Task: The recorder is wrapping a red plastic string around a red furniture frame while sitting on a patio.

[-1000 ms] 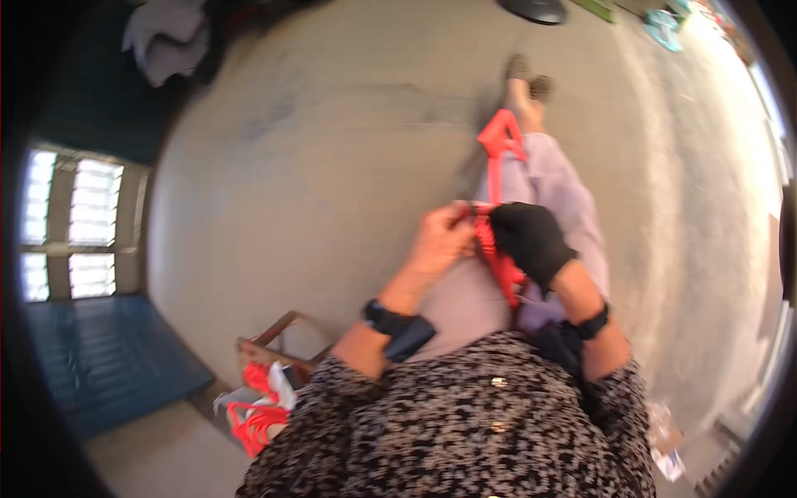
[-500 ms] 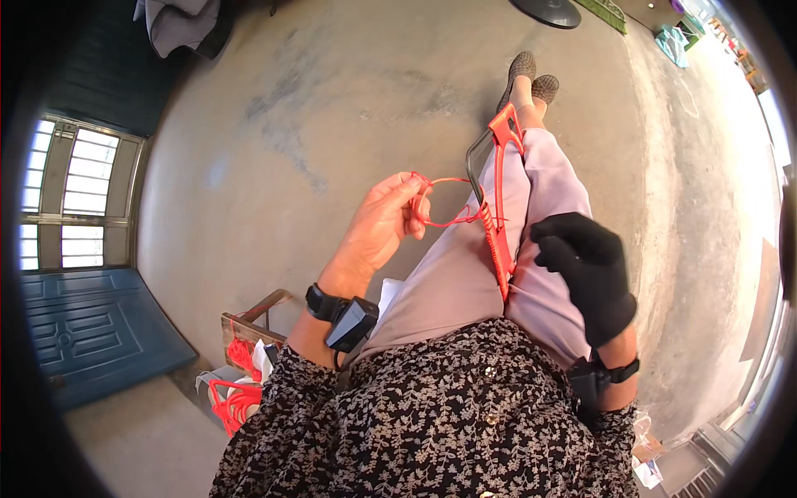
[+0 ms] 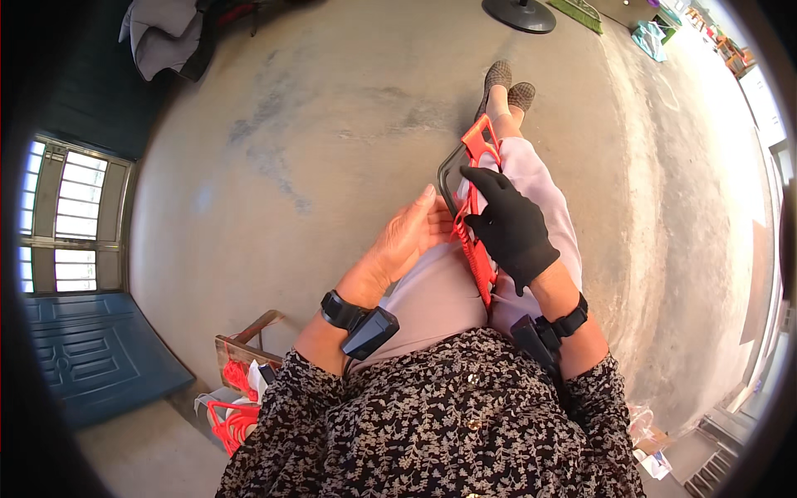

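Floral-print fabric fills the bottom of my view, with both wrists wearing dark bands. To the lower left a small wooden crate [image 3: 241, 349] holds red cord. On my lap, my bare left hand [image 3: 407, 241] rests with fingers loosely spread, touching the edge of a long red woven frame [image 3: 475, 207]. My black-gloved right hand [image 3: 508, 228] lies flat on that frame, fingers extended, grip not pinching anything. The frame runs along my thighs toward my shoes [image 3: 506, 83]. Grey concrete floor [image 3: 315, 141] stretches beyond.
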Tool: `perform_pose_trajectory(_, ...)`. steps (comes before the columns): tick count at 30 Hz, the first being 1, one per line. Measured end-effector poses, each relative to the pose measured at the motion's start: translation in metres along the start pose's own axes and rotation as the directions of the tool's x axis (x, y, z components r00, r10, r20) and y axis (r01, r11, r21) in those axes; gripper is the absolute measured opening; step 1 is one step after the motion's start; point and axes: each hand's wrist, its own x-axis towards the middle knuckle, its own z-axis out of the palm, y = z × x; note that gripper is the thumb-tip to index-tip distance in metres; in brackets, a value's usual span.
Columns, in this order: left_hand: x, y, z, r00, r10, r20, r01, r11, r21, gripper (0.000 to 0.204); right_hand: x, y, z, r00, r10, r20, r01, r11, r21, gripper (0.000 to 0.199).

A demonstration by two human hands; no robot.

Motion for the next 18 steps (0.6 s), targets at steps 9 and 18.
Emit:
perform_pose_trajectory(9, -0.019, 0.022, 0.011, 0.884, 0.434, -0.172, -0.195, 0.679, 0.708, 0.026, 0.004, 0.016, -0.002, 0.999, 0.014, 0.046, -0.02, 0.991, 0.135, 0.018)
perform_pose_trajectory(18, -0.038, 0.026, 0.053, 0.944, 0.302, -0.133, -0.188, 0.824, 0.535, 0.022, 0.014, -0.053, -0.052, 0.981, 0.039, -0.188, 0.071, 0.836, 0.545, 0.014)
